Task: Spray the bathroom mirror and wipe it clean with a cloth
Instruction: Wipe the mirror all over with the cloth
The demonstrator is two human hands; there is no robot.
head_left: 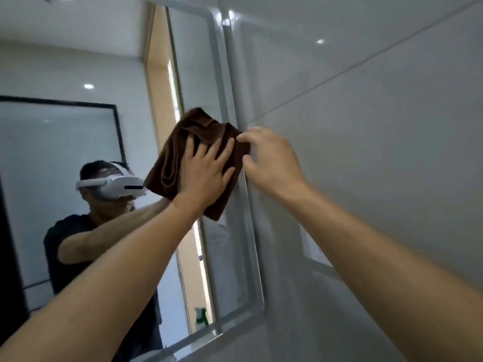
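Brown folded terry cloth [198, 158] lies pressed on the frosted-edged wall mirror [109, 142] under the flat, spread left hand [206, 176]; right hand [271, 158] pinches the cloth's right edge.

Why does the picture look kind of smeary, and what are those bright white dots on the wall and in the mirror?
Head view: the whole picture is a bit blurry, most at the forearms near the bottom edge; the dots are ceiling lights, one glaring off the glossy wall tile, one reflected in the mirror; the wide lens bends the mirror's edges; the brown cloth under the left hand stays fairly clear.
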